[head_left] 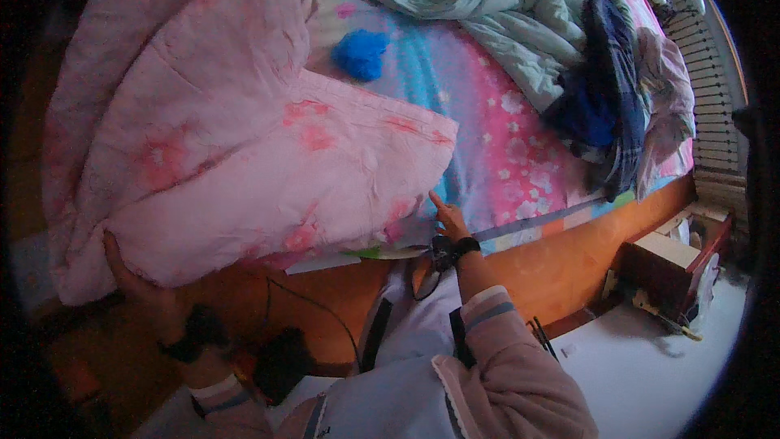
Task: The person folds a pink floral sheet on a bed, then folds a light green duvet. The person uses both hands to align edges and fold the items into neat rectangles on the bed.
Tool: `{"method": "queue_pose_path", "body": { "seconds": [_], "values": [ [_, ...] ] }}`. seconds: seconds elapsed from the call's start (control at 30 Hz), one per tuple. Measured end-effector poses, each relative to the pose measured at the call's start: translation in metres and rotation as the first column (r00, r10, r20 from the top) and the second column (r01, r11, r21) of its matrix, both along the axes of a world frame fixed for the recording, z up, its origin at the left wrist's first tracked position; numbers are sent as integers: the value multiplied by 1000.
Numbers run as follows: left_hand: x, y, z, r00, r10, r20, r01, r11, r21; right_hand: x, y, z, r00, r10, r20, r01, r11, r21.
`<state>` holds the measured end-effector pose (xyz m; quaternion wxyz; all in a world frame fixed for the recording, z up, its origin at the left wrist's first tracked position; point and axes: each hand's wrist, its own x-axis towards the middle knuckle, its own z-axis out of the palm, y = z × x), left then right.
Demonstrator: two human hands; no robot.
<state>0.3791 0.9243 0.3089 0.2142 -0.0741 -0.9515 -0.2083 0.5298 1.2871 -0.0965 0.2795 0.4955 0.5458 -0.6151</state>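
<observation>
A pink quilt [219, 154] with red flower prints lies folded over the left side of the bed, its front edge hanging past the bed frame. My left hand [138, 280] is closed at the quilt's lower left edge, one digit on top of the cloth and the other fingers hidden under it. At the quilt's right corner is my right hand [451, 219], a finger stretched out against the cloth's edge and the others partly hidden. Each wrist wears a black band.
On the patterned bed sheet [520, 138] lie a bright blue bundle [361, 54], a pale green quilt [520, 24] and dark blue clothing [597, 106]. The orange bed frame [569, 252] runs along my front. A dark red wooden box-like piece [686, 264] stands at the right, near a radiator [715, 89].
</observation>
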Motion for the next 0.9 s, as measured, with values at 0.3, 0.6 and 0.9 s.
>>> {"method": "queue_pose_path", "body": {
  "seconds": [0.3, 0.6, 0.9],
  "values": [
    [13, -17, 11, 999, -16, 30, 12, 990, 140, -4, -76, -29, 931, 163, -326, -131, 984, 118],
    [30, -29, 14, 979, 73, -190, -77, 997, -15, -13, -88, -23, 873, -350, -340, 441, 864, 242],
    [40, -25, 21, 975, 70, -212, -69, 998, 13, 15, -233, 54, 887, -461, 30, 310, 546, -778]
  ]
}}
